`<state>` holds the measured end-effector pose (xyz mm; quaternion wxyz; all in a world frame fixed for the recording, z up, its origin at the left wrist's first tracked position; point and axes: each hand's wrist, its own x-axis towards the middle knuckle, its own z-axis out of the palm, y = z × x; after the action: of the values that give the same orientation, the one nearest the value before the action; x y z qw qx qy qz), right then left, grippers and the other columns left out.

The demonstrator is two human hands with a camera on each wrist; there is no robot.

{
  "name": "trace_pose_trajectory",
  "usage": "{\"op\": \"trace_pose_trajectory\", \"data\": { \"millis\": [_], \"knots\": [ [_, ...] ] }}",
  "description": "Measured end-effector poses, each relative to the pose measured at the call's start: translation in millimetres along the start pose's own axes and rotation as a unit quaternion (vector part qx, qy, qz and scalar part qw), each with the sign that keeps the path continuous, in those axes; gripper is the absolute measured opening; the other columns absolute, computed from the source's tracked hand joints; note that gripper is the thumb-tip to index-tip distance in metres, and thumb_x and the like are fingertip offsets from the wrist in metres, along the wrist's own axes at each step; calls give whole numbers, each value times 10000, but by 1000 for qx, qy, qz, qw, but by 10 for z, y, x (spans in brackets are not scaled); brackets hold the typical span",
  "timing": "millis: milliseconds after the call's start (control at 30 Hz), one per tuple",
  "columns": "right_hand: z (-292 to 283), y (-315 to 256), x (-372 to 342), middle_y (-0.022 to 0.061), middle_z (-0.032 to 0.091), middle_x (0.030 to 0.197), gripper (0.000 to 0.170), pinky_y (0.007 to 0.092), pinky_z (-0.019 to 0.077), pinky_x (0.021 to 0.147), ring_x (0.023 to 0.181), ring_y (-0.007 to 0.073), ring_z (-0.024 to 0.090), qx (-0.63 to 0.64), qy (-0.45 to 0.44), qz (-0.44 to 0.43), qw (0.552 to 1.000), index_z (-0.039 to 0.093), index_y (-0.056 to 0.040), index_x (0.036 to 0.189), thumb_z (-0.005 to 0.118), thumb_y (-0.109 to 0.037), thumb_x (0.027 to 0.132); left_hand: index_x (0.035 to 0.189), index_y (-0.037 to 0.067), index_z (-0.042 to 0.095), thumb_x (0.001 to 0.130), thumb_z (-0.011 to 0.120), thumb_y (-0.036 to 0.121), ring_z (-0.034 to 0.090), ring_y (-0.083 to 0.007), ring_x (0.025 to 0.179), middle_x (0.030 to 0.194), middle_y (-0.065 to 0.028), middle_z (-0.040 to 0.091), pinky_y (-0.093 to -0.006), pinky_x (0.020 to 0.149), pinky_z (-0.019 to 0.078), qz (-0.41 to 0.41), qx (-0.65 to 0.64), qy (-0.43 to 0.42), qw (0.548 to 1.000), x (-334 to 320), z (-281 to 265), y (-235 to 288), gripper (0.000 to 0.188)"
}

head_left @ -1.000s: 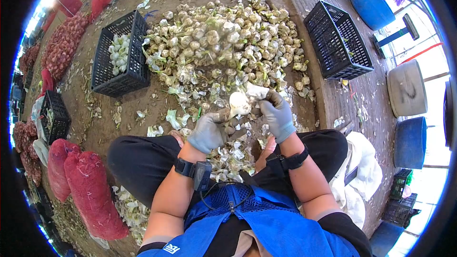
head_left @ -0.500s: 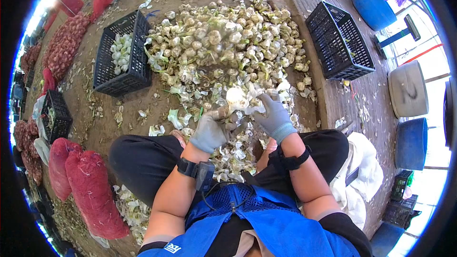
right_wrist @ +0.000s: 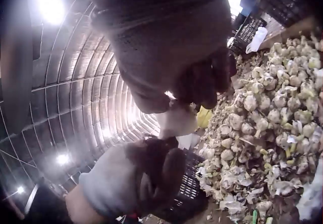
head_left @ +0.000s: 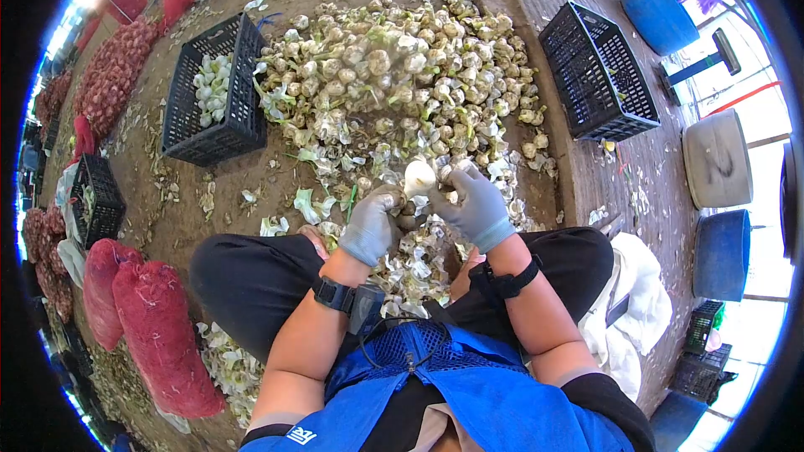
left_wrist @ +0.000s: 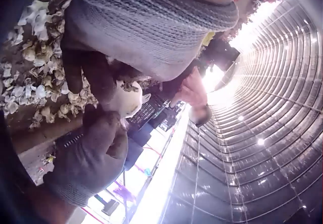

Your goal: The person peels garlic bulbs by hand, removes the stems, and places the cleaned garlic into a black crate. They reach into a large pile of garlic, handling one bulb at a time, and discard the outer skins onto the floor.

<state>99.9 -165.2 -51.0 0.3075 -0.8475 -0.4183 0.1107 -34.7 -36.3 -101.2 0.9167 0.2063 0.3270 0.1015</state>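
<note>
A pale, partly peeled garlic bulb [head_left: 420, 177] is held up between the two gloved hands. The gloved left hand [head_left: 370, 226] grips it from below, fingers curled round its base. At the bulb's other side, the right hand [head_left: 476, 208] has its fingers bent, pinching at the skin. In the left wrist view the white bulb [left_wrist: 127, 100] shows between both gloves, the right hand [left_wrist: 93, 153] touching it. The right wrist view has the bulb [right_wrist: 176, 122] between the left hand [right_wrist: 133, 176] and the right hand [right_wrist: 171, 47].
Beyond the hands lies a large heap of garlic [head_left: 402, 67]. A black crate [head_left: 213, 92] with white bulbs stands left, another crate [head_left: 596, 75] right. Red mesh sacks [head_left: 163, 339] lie at lower left. Loose skins [head_left: 410, 272] cover the ground between the legs.
The right hand moved from the bulb's upper right, dropped away a piece of white skin, and is now back close against the bulb. The left hand has kept its grip, shifting slightly.
</note>
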Motion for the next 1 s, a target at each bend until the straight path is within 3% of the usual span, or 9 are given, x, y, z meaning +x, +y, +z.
{"op": "trace_pose_trajectory", "data": {
  "millis": [300, 400, 467, 533, 633, 733, 800, 900, 1000],
  "knots": [
    [72, 126, 28, 130, 564, 714, 185, 406, 456, 567, 635, 318, 564, 18, 17, -74, 997, 583, -49, 811, 588, -233, 812, 983, 25, 527, 870, 436, 93, 553, -182, 661, 767, -84, 563, -330, 687, 539, -5, 119, -36, 992, 44, -169, 24, 161],
    [12, 142, 39, 95, 566, 723, 213, 393, 457, 571, 626, 254, 563, 276, -69, 146, 947, 575, -31, 784, 519, -232, 833, 1095, 16, 561, 896, 438, 136, 577, -174, 704, 850, -82, 605, -356, 689, 527, -88, 39, -85, 992, 12, -133, 66, 263],
    [45, 300, 19, 83, 581, 785, 257, 359, 466, 606, 667, 200, 567, 829, -66, 195, 519, 581, -20, 868, 450, -241, 848, 1168, 18, 541, 900, 420, 151, 584, -172, 740, 901, -84, 615, -419, 818, 517, -158, -74, -161, 971, -149, 68, 161, 323],
    [54, 437, -23, 107, 593, 882, 350, 371, 479, 669, 753, 223, 593, 839, -89, 153, 514, 559, -27, 1003, 405, -322, 896, 1183, 19, 534, 900, 421, 147, 585, -171, 757, 916, -81, 616, -436, 845, 510, -157, -77, -168, 970, -168, 91, 180, 330],
    [-115, 51, -3, 111, 579, 1031, 338, 339, 486, 760, 878, 202, 600, 557, -9, 59, 828, 603, 4, 1084, 567, -281, 904, 1207, 20, 521, 903, 416, 141, 588, -167, 786, 940, -76, 614, -451, 874, 503, -149, -84, -195, 966, -157, 84, 170, 343],
    [83, 49, -28, 93, 598, 991, 279, 281, 489, 751, 868, 170, 600, 271, 72, -162, 946, 638, 4, 1070, 621, -198, 878, 1222, 21, 513, 906, 411, 140, 589, -161, 806, 962, -70, 610, -451, 876, 501, -130, -45, -199, 970, -133, 30, 119, 353],
    [76, 35, -99, 78, 615, 940, 253, 281, 495, 765, 863, 165, 601, 279, 68, -71, 955, 659, -9, 993, 591, -236, 905, 1229, 21, 511, 905, 411, 139, 589, -159, 814, 975, -66, 609, -452, 877, 500, -122, -2, -184, 975, -167, 43, 85, 359],
    [72, 157, -37, 82, 632, 921, 202, 305, 533, 620, 843, 165, 603, 692, 35, 200, 692, 605, -33, 1018, 540, -204, 933, 1219, 26, 520, 909, 439, 171, 588, -154, 800, 920, -51, 599, -423, 871, 496, -93, 45, -115, 988, -299, 225, 126, 351],
    [-17, 56, -9, 91, 617, 1009, 248, 308, 538, 628, 883, 169, 605, 657, 22, 159, 736, 554, -27, 1123, 538, -176, 926, 1194, 28, 532, 915, 447, 194, 574, -153, 715, 846, -54, 591, -430, 878, 489, -141, -83, -189, 968, -161, 75, 128, 336]
  ]
}}
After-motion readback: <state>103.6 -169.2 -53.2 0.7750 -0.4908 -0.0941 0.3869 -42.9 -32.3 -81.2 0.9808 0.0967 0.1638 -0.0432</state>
